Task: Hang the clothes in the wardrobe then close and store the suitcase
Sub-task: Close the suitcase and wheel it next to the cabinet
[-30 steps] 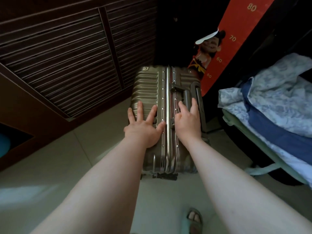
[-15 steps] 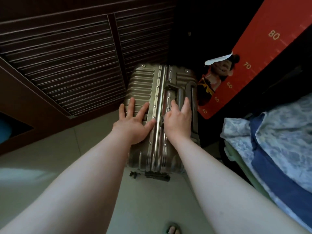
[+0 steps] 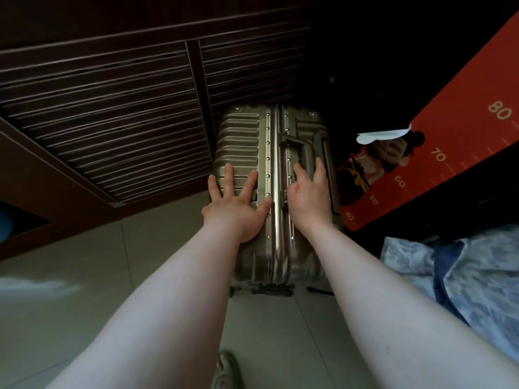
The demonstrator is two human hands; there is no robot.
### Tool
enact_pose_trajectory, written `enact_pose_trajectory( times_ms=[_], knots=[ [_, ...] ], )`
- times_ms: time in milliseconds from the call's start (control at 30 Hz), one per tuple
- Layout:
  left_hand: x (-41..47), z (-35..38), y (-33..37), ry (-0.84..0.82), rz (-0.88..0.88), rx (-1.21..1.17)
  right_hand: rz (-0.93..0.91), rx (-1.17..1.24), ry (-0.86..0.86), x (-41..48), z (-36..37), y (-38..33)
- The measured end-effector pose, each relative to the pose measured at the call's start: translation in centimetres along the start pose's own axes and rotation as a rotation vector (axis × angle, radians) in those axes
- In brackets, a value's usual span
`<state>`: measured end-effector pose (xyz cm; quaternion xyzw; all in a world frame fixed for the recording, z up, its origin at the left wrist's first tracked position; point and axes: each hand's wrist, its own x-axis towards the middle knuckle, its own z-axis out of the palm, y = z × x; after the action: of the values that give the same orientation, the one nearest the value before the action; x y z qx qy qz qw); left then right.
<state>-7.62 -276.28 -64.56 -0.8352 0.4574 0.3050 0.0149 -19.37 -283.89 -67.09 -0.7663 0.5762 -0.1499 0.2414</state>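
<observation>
A closed, ribbed, champagne-coloured hard suitcase (image 3: 280, 256) stands upright on the tiled floor, its far end in the dark gap beside the wardrobe. My left hand (image 3: 238, 203) presses flat on its left shell with fingers spread. My right hand (image 3: 309, 197) rests flat on the right shell beside the side handle (image 3: 295, 144), fingers straight. The slatted dark wooden wardrobe doors (image 3: 126, 122) are shut, to the left of the suitcase.
A red height chart (image 3: 449, 141) with a cartoon figure leans on the dark wall right of the suitcase. A bed with blue patterned bedding (image 3: 463, 276) fills the right side. Pale floor tiles (image 3: 84, 290) stretch left. My sandalled foot (image 3: 227, 372) shows at the bottom.
The suitcase has slid forward into the dark gap between wardrobe and chart, with both hands staying flat on it. My view has shifted forward and right.
</observation>
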Motion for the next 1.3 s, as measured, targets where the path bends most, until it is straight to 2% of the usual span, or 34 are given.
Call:
enact_pose_trajectory(
  times_ms=[600,1300],
  knots=[
    [5.8,-3.3,3.8,0.001,-0.067,-0.082,-0.008,0.074,-0.113,9.1,-1.6,-0.3],
    [8.4,-1.6,11.8,0.051,-0.220,-0.208,-0.199,0.016,-0.235,15.8,-5.2,4.4]
  ],
)
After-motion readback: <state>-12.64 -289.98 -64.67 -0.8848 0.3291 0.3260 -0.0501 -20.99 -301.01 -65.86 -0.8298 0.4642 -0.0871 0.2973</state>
